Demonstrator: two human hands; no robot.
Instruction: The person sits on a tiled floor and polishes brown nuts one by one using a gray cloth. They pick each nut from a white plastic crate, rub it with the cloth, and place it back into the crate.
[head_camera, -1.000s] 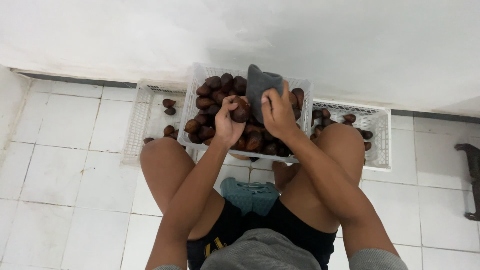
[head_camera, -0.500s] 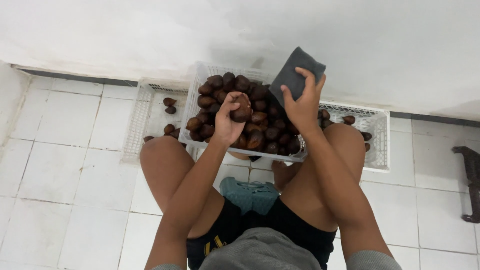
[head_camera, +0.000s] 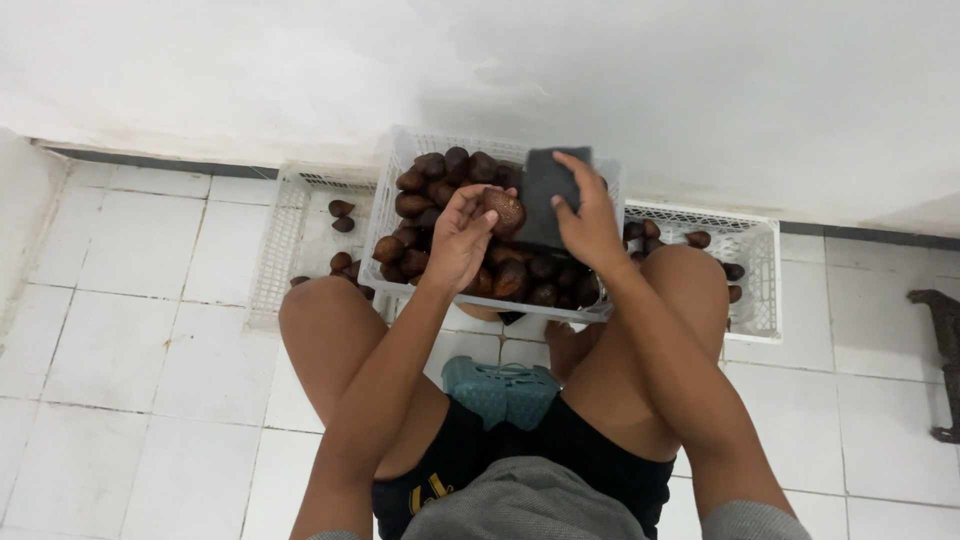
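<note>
Holding brown fruit (head_camera: 505, 208) in left hand (head_camera: 462, 238), fingers curled round it, above full crate (head_camera: 388, 190). Right hand (head_camera: 590, 222) grips dark pad (head_camera: 546, 195) beside fruit. Fruit judged light, firm, scaly skin; grip round middle. Pad likely soft; hold by edges.

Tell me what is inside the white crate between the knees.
The white crate is heaped with brown scaly fruits. The left hand, holding one fruit, and the right hand, with a dark pad, cover the middle; its bottom is hidden.

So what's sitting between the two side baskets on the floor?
The middle white basket, heaped with brown fruit, in the head view.
</note>
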